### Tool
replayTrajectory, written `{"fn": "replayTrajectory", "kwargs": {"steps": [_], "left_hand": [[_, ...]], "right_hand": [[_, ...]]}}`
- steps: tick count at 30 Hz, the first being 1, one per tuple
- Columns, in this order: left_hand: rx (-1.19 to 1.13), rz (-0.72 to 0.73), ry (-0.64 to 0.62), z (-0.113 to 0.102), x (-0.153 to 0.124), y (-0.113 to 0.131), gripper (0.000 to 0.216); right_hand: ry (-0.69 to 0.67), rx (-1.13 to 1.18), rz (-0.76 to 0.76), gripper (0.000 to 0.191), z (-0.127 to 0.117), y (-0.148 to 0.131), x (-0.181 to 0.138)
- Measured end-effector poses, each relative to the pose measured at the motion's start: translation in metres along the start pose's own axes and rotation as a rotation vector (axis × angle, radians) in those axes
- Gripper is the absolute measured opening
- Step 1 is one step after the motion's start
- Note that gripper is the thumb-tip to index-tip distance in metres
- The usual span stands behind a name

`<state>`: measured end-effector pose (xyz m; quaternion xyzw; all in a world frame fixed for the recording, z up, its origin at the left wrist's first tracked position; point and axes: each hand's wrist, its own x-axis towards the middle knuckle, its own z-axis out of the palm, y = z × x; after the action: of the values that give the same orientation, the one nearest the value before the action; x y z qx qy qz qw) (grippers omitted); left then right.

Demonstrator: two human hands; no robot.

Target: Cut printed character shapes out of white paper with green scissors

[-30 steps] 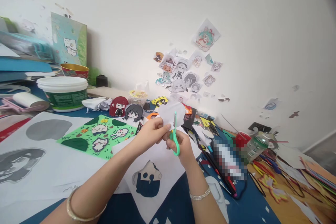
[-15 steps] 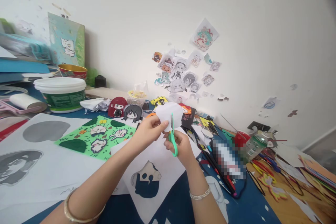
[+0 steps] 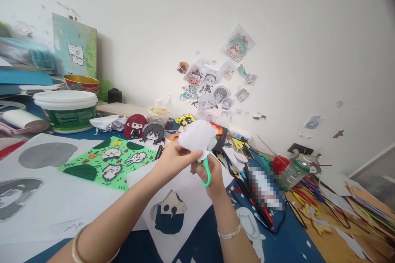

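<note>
Left hand (image 3: 176,157): clamped on a rounded white paper cutout (image 3: 194,134), raised over the tabletop (image 3: 206,234).
Right hand (image 3: 215,176): curled around green-handled scissors (image 3: 207,176), against the cutout's right edge.
Below: holed white sheet (image 3: 197,197) (blue showing through).

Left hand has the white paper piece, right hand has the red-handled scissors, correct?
The scissors are green-handled, not red, as the head view shows. The left hand does hold the white paper piece, the right hand the scissors.
</note>
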<state>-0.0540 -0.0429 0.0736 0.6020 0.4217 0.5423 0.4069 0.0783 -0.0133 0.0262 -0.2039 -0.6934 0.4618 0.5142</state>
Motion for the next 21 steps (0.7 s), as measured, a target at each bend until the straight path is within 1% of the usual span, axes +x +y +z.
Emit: {"fn": "replayTrajectory", "kwargs": {"steps": [5, 8, 11, 13, 15, 18, 21], "left_hand": [[0.027, -0.014, -0.022, 0.0009, -0.0030, 0.0051, 0.025], [0.038, 0.015, -0.016, 0.0014, -0.0027, 0.0030, 0.027], [0.003, 0.064, 0.016, 0.0022, -0.0018, -0.0010, 0.031], [-0.049, 0.095, 0.022, 0.0023, -0.0016, -0.0023, 0.028], [-0.080, 0.103, 0.006, 0.0019, -0.0017, -0.0023, 0.020], [-0.048, 0.059, 0.000, 0.0009, -0.0023, -0.0011, 0.018], [0.042, 0.000, 0.044, 0.0011, -0.0033, 0.0003, 0.017]], "right_hand": [[-0.002, -0.010, -0.027, 0.033, -0.0008, -0.0021, -0.0004], [0.005, -0.039, -0.017, 0.035, -0.0022, -0.0023, -0.0003], [-0.004, -0.014, -0.017, 0.035, -0.0028, -0.0030, 0.0000], [-0.012, 0.012, -0.022, 0.035, -0.0029, -0.0036, 0.0003], [-0.011, 0.029, -0.025, 0.036, -0.0030, -0.0038, 0.0004], [0.018, 0.016, -0.020, 0.037, -0.0034, -0.0031, 0.0002], [0.055, -0.015, -0.030, 0.038, -0.0038, -0.0025, -0.0005]]}}
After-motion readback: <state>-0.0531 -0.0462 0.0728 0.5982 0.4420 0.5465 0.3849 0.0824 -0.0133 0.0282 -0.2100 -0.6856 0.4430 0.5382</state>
